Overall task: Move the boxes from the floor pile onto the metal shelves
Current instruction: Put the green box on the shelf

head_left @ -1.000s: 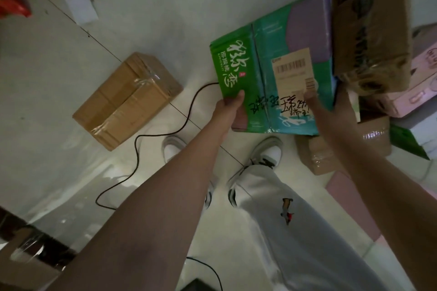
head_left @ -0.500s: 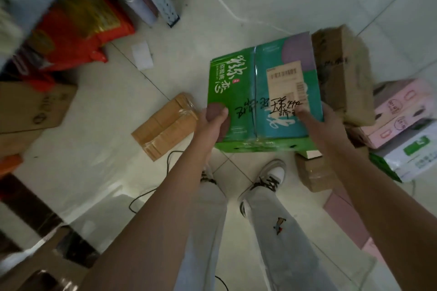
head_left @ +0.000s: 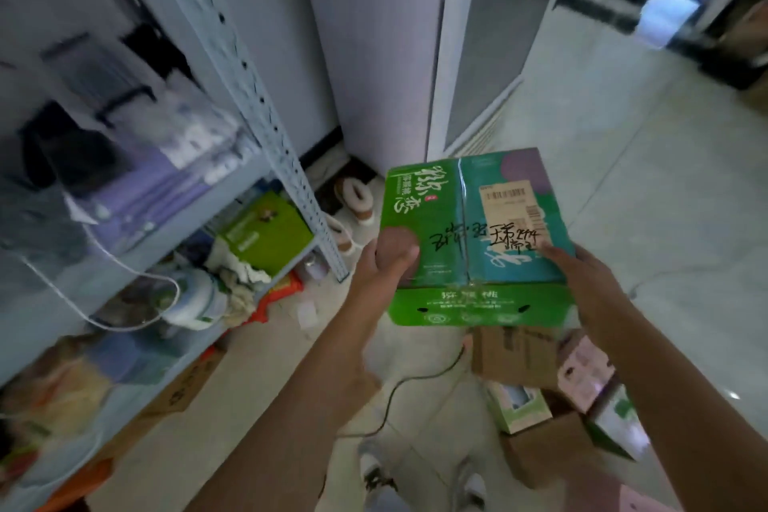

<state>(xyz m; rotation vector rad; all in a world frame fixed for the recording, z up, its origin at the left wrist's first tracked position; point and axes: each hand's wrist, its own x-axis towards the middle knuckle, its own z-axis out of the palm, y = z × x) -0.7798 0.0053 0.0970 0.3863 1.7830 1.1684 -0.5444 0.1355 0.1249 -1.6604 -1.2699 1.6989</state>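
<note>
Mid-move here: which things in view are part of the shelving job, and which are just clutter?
Job:
- green and teal printed cardboard box, held by left hand and right hand
- grey metal shelf unit
- brown cardboard boxes on floor

Clutter:
- fluffy slippers
- black floor cable

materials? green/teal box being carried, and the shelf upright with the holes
Green and teal printed box: looks like printed cardboard with a slight sheen, folded flaps with a centre seam, paper label stuck on top. Both hands, left hand and right hand, grip it. Pale perforated shelf upright: probably painted metal; regular punched holes, matte finish.
</note>
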